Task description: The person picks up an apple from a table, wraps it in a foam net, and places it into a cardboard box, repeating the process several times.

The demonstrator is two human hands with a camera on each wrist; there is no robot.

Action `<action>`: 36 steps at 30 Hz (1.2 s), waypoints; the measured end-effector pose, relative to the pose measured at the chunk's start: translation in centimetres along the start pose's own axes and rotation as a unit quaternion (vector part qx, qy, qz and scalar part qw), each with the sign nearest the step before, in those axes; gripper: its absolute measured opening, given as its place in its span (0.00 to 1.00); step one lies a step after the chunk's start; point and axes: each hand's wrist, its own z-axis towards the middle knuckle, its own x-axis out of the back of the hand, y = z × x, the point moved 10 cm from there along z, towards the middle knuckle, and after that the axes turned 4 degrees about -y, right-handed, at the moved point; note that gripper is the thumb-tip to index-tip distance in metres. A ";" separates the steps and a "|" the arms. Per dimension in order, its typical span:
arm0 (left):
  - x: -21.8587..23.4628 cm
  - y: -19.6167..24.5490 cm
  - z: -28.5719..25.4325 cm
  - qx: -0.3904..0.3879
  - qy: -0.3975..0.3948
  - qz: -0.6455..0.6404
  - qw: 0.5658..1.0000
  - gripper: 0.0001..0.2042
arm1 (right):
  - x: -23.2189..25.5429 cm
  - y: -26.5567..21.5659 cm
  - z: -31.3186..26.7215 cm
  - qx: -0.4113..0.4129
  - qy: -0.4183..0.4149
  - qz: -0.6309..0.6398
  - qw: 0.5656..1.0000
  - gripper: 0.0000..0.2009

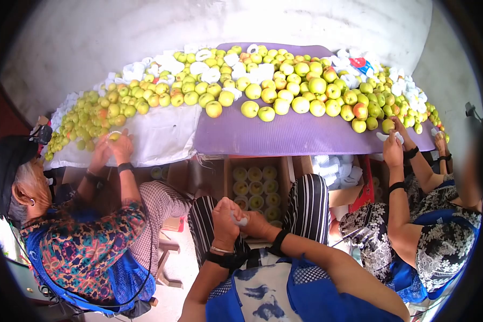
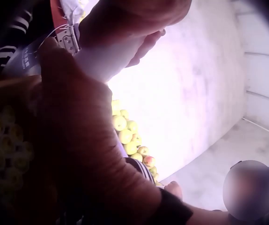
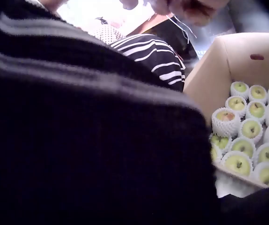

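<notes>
Foam sits between the hands, on the right side of the left hand, whose curled fingers grip it, not wide open. Right hand is just beside it; finger closure hidden, can't tell. Foam's long axis unclear. Boxed apples lie ahead.

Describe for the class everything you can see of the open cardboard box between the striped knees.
The cardboard box is tan, plain and open-topped, with straight walls and a dark oval slot in one. Inside, upright in close rows, are yellow-green apples, some blushed red, each in a white net sleeve. It sits between striped knees, below the purple cover. What supports it is hidden.
</notes>
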 end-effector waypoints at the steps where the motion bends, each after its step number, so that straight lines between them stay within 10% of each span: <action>1: -0.5 0.5 -0.2 -0.002 0.002 0.000 1.000 0.16 | 1.1 -1.3 -0.4 0.052 0.052 -0.003 0.997 0.13; 11: 0.6 1.0 -0.9 0.025 0.120 0.022 0.992 0.22 | 1.4 -3.1 -1.6 0.126 0.118 0.007 0.985 0.10; 25: -6.9 3.5 0.4 -0.001 -0.108 0.039 0.993 0.22 | 5.2 -5.6 -1.8 0.240 0.182 0.053 0.952 0.10; 32: -8.3 7.4 10.0 0.017 -0.176 -0.083 0.981 0.32 | 10.3 -3.6 4.2 -0.124 0.004 0.330 0.936 0.08; 36: -7.3 6.8 13.9 0.076 -0.205 0.146 0.965 0.19 | 11.6 -1.7 8.9 -0.120 -0.011 0.437 0.891 0.09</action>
